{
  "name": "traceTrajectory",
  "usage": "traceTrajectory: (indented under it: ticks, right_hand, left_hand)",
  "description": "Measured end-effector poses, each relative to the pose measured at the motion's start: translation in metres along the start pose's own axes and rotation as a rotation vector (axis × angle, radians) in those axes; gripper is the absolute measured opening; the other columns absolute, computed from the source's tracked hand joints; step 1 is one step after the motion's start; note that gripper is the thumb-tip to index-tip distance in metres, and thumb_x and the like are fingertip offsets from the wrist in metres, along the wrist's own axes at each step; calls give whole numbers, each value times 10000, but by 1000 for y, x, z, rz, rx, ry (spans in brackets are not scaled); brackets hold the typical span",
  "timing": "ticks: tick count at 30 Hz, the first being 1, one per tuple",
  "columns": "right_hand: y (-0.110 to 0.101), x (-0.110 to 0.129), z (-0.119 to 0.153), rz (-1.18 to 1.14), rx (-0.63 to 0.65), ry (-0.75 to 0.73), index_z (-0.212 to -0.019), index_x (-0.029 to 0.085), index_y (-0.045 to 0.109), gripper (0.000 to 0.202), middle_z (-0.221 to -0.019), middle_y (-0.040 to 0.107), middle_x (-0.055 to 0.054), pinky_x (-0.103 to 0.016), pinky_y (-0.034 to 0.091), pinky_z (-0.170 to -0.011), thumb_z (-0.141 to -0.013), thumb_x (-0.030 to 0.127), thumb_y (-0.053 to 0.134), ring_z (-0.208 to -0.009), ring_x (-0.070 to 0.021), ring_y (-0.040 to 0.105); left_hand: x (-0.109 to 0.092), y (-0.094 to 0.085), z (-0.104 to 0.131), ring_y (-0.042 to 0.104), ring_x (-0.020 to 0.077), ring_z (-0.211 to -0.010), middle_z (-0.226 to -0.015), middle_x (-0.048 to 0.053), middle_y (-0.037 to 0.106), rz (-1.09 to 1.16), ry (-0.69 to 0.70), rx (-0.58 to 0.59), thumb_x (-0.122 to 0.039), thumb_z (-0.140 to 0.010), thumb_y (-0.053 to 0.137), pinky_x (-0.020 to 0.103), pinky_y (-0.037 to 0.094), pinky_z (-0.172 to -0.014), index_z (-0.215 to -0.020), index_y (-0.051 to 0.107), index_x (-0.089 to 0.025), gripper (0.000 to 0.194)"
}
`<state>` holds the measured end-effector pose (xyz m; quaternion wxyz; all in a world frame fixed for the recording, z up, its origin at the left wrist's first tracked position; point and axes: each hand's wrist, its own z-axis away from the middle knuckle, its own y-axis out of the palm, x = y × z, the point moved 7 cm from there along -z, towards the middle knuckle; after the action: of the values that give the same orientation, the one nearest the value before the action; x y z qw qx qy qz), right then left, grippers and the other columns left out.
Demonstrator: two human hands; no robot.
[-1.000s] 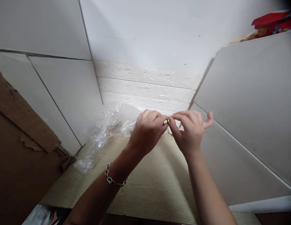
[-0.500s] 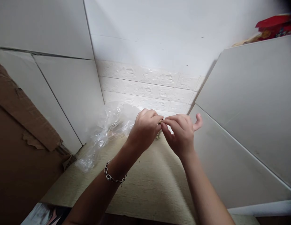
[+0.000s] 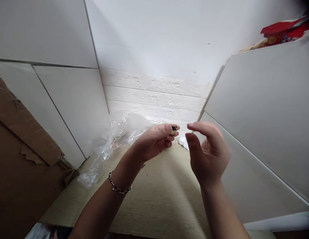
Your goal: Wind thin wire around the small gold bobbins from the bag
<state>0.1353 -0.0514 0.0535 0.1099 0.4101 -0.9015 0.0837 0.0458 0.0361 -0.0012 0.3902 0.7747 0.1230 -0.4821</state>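
Between thumb and fingers, my left hand (image 3: 156,139) pinches a small black and pale yellow piece (image 3: 173,129), too small to tell its kind. A chain bracelet (image 3: 117,188) circles that wrist. My right hand (image 3: 210,152) is just to the right of the piece, apart from it, thumb and forefinger spread with nothing between them. Below and behind the hands, a crumpled white thing (image 3: 183,142) lies on the wood-grained tabletop (image 3: 154,199). A dark bit (image 3: 144,165) shows beside my left wrist, partly hidden.
Clear crumpled plastic (image 3: 107,149) lies at the back left. White panels (image 3: 69,99) and a white cabinet (image 3: 254,126) flank the table. A brick-patterned wall (image 3: 154,96) closes the back. Torn cardboard (image 3: 27,129) leans at the left; a red package (image 3: 281,33) sits atop the cabinet.
My right hand has let go of the small piece and moved right, its fingers parting. My left hand has turned, with the piece still in its grip. The view has shifted slightly.
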Motion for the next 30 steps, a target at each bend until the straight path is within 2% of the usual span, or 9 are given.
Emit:
traceTrajectory:
  ticks: [3, 8, 11, 21, 30]
  right_hand:
    - [4, -7, -3, 73, 73, 32, -765, 248, 592, 60, -744, 610, 18, -371, 406, -799, -731, 199, 590, -721, -131, 569]
    - [0, -1, -4, 121, 86, 30, -737, 259, 596, 80, -707, 606, 43, -453, 318, -925, -722, 181, 602, -658, -103, 559]
    - [-2, 2, -3, 148, 92, 29, -739, 262, 595, 88, -711, 605, 55, -464, 271, -970, -719, 177, 608, -651, -88, 558]
    - [-3, 8, -4, 256, 121, -64, -729, 252, 606, 94, -690, 622, 60, -459, 227, -986, -729, 158, 593, -632, -81, 562]
    - [-1, 10, -4, 296, 150, -127, -736, 252, 614, 126, -672, 623, 62, -448, 232, -981, -714, 128, 604, -636, -78, 562]
  left_hand:
    - [6, 9, 2, 434, 27, -599, -691, -16, 504, 116, -40, 79, -347, -674, 658, 155, 360, -565, -793, 630, -156, 227]
    - [7, 18, 5, 410, 23, -592, -656, -19, 463, 131, -37, 151, -324, -714, 627, 146, 353, -564, -817, 642, -146, 206]
    - [6, 21, 6, 414, 25, -603, -673, -12, 474, 119, -24, 173, -319, -728, 613, 146, 352, -567, -835, 640, -136, 213]
    - [-3, 19, 6, 425, 49, -602, -646, -9, 522, -23, 58, 93, -325, -653, 677, 171, 337, -566, -759, 639, -137, 219]
    - [-10, 18, 9, 462, 46, -611, -637, -13, 557, -115, 102, 69, -279, -690, 647, 165, 354, -597, -759, 645, -147, 149]
